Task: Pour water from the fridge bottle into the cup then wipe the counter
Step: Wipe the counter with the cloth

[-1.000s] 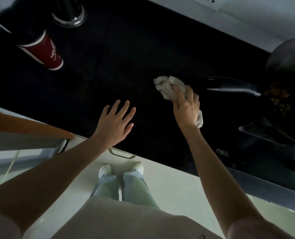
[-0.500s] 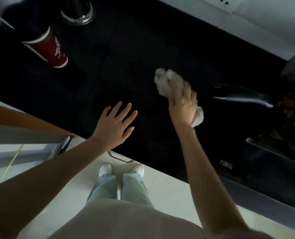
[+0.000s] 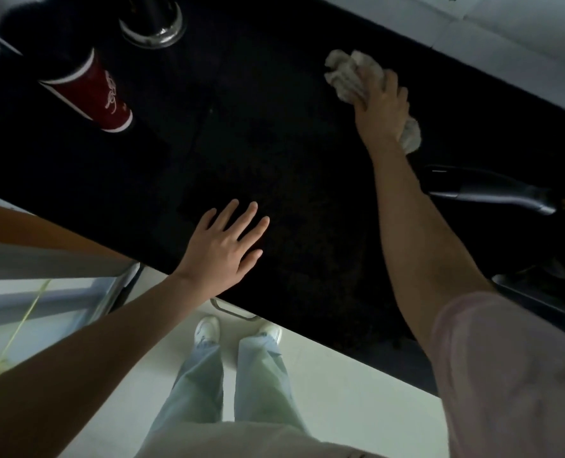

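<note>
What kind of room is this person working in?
Most likely a home kitchen: a dark counter backed by a pale wall, a pan handle at its right end, a red cup and a cloth wiping the surface.

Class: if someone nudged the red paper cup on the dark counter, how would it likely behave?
The red paper cup looks tall and narrower at its base, so it could tip. Being paper, it probably dents under squeezing fingers. Its contents are not visible, so its weight is uncertain.
</note>
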`<state>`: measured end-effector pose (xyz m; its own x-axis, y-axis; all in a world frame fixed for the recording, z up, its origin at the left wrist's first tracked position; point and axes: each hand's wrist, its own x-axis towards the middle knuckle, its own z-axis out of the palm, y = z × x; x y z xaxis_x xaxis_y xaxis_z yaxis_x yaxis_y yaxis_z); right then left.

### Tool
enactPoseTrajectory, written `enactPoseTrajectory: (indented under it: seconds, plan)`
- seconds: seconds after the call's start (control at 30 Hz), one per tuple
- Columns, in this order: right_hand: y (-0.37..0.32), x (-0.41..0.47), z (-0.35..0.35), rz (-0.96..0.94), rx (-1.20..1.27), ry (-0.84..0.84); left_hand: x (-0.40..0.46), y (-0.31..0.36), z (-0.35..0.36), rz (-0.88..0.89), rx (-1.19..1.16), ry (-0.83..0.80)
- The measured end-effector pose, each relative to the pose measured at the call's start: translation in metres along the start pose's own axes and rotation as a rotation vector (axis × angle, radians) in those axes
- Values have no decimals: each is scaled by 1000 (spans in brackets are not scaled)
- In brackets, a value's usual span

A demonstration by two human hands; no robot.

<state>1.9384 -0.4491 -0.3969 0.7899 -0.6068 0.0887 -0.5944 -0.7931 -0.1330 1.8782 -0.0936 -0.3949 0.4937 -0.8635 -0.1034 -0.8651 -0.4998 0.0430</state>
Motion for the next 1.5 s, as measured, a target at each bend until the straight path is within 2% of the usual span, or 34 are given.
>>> enactPoseTrajectory:
  seconds: [0.07,0.2,0.27,0.47,0.57,0.67,0.8,0.87,0.93,1.07,1.17,1.37,1.5]
  plan:
    - [-11,-24,-3,2,8,14,0,0,0,-4,-5,-8]
    - [-25,-104,6,-120,58,152,0,-1,0,-16,-13,-50]
    - [-25,-113,9,-165,78,165,0,-1,0,-20,-9,-68]
    - [-31,2,7,39,55,22,-1,-1,1,-14,-10,-20]
    - [-44,19,6,96,77,-37,-1,0,2,-16,0,-3]
    - [-52,-27,1,-13,49,7,-2,0,3,-25,-5,-5]
    - [-57,-128,5,-184,145,112,-1,-2,4,-28,-24,-15]
    - [-58,-143,9,-239,172,129,-2,-1,4,-31,-32,-15]
    - [-61,-117,8,-236,179,110,-2,-1,3,-29,-36,-17]
    - [-80,-32,8,-87,147,-30,-1,0,0,-31,-37,-26]
    - [-94,-16,6,-19,148,-71,-1,0,-1,-34,-55,-38]
    - [-95,-112,1,-170,229,37,2,-1,-8,-57,-109,-80]
    - [-101,-170,7,-175,273,118,7,-15,-18,-99,-124,-21]
